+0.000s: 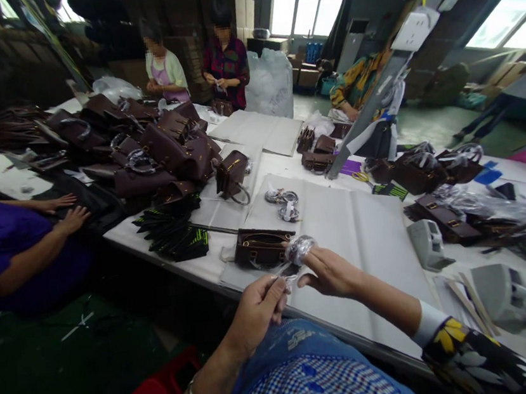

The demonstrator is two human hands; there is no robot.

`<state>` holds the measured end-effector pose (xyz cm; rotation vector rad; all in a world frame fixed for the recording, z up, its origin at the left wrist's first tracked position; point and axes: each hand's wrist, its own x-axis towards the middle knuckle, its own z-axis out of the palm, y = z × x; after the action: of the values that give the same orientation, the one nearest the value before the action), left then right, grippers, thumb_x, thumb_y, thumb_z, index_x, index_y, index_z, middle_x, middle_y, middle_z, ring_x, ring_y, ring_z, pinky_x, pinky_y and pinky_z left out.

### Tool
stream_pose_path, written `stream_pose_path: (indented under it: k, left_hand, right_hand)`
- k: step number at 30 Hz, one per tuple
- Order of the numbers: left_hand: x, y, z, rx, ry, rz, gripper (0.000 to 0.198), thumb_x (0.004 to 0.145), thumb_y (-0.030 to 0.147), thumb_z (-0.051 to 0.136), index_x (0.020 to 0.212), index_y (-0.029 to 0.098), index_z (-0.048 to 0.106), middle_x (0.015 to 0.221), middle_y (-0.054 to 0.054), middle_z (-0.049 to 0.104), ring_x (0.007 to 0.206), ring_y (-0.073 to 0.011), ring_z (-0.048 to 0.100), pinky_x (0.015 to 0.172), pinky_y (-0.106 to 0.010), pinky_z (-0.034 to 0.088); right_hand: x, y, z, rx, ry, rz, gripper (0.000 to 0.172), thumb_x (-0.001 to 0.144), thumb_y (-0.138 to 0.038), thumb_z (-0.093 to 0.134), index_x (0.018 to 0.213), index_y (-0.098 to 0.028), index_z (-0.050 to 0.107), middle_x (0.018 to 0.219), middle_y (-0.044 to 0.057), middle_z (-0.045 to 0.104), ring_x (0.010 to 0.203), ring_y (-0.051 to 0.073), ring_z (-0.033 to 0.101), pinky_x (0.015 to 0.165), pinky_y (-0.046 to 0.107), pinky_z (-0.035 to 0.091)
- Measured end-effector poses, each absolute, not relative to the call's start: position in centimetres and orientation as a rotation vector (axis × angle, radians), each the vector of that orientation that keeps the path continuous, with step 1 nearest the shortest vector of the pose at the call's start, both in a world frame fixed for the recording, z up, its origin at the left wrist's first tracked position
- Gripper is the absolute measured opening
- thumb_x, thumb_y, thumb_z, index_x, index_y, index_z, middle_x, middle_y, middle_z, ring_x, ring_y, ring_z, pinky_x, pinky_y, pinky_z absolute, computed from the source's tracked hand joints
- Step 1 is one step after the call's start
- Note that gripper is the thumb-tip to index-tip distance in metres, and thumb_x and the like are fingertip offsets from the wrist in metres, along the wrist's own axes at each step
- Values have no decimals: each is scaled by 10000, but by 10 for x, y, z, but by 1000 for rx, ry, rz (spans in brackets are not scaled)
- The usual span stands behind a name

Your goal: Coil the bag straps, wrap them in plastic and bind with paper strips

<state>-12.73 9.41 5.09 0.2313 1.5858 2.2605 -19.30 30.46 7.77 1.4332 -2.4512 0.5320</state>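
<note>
A small dark brown handbag (262, 251) stands on the table before me, its top open and gold-coloured fittings on its front. My left hand (260, 306) is closed, pinching a bit of clear plastic (289, 282) near the table's edge. At the bag's right end, my right hand (329, 270) has its fingers at a plastic-wrapped coiled strap (301, 249) and seems to grip it; the thumb stands apart, and the fingertips are partly hidden. Behind the bag lie more plastic-wrapped coils (285, 204).
Brown handbags (170, 147) are heaped at the left, with black-and-green cards (174, 233) in front. A metal post (354, 119) rises from the table. Grey tape dispensers (427, 244) and more bags (443, 219) sit at the right. A co-worker's hands (66, 215) rest on black material.
</note>
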Motion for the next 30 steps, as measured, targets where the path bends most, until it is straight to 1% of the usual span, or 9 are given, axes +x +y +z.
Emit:
stream_pose_path:
  k: [3,6,9,13,16,18,21,26,30]
  left_hand:
    - [-129,88,55,127,1493,2220,330,878,471,581,809,150,542,579,82,373,431,-23,252,386,-158,186]
    - [-131,84,58,38,1434,2189,353,847,490,609,791,153,518,567,96,325,434,-23,174,386,-169,113]
    - [-129,80,56,16,1478,2162,366,844,502,601,776,153,513,556,102,287,443,-29,149,400,-179,92]
    - [-124,73,48,45,1639,2077,394,866,537,549,799,149,539,568,91,297,455,-38,173,420,-193,97]
    - [-120,75,42,85,1741,2018,412,879,559,512,840,152,557,587,77,331,474,-53,221,432,-203,128]
    - [-118,80,40,124,1768,1981,423,892,570,480,811,160,543,604,64,367,482,-60,242,439,-214,145]
    - [-116,86,41,205,1837,1943,448,917,557,443,714,164,516,586,56,372,498,-73,261,465,-229,175]
    - [-115,86,52,248,1929,1936,440,924,512,466,663,163,527,544,57,343,516,-86,283,494,-234,210]
    - [-117,84,58,189,1817,1995,428,905,527,488,671,170,513,519,73,309,462,-72,230,444,-233,157]
  right_hand:
    - [-188,306,66,1419,-2518,528,361,946,-395,495,1190,-131,523,972,163,666,1002,278,624,890,432,520]
    - [-182,304,64,1321,-2636,797,286,932,-388,533,1098,-158,565,988,144,661,962,258,621,857,413,515]
    - [-182,303,71,1014,-2642,1456,273,940,-372,532,1130,-181,576,1051,98,647,969,209,603,908,384,483]
    - [-191,310,86,303,-1989,2499,284,902,-331,596,1143,-182,609,978,32,651,925,149,620,946,315,493]
    - [-197,316,94,-30,-1576,2767,260,837,-266,666,1076,-165,656,897,19,662,920,127,634,951,251,507]
    - [-196,315,96,-62,-1505,2725,258,822,-262,684,1065,-177,661,903,14,670,932,130,638,963,266,509]
    - [-190,308,91,77,-1645,2469,318,839,-323,677,1134,-214,624,987,15,670,932,153,641,980,358,498]
    - [-175,299,72,505,-2314,1571,199,940,-305,529,1082,-213,636,1094,85,664,1059,218,611,1011,402,440]
    - [-168,302,53,985,-2505,1079,293,970,-257,428,1235,-215,545,1209,152,619,1133,255,583,972,425,467]
